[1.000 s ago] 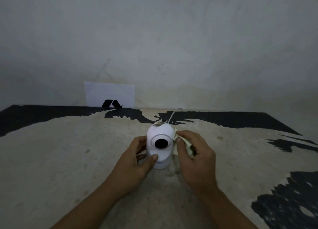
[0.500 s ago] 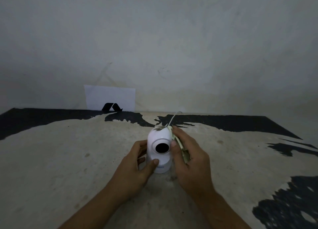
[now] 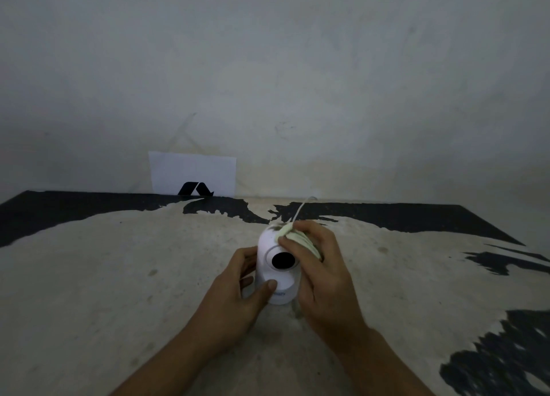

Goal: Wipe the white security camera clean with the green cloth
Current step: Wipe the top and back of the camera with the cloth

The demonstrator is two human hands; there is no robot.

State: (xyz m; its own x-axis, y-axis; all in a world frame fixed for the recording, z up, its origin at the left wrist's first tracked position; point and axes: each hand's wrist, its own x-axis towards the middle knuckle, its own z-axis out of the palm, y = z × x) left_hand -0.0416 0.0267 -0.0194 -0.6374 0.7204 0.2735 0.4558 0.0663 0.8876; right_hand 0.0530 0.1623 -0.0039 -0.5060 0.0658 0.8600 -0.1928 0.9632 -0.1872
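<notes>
The white security camera [image 3: 275, 266] stands upright near the middle of the tabletop [image 3: 119, 276], its dark round lens [image 3: 282, 261] facing the person. A thin white cable [image 3: 300, 209] rises from behind its top toward 12 o'clock and runs off to the back edge. The green cloth [image 3: 300, 241], which reads as pale in this dim light, is bunched against the upper right of the camera's rounded head, at about 1 o'clock from the lens, and touches the shell there. The right hand [image 3: 323, 276] is curled closed on the cloth, thumb and fingertips pinching it against the head. The left hand [image 3: 238, 294] comes in from 7 o'clock and is partly closed around the camera's lower body, thumb pressed on the front of the base and fingers wrapped round the left side, steadying it. This looks like the wiping step itself, with the top and right shoulder of the head under the cloth; the lens face, the left side and the base appear not yet covered by it. The next move probably calls for drawing the cloth down across the lens with light pressure while the left hand keeps the base from sliding or tipping, and for keeping clear of the cable. Beyond, at 11 o'clock, a white card [image 3: 193, 174] with a black mark leans on the wall [image 3: 327, 83].
</notes>
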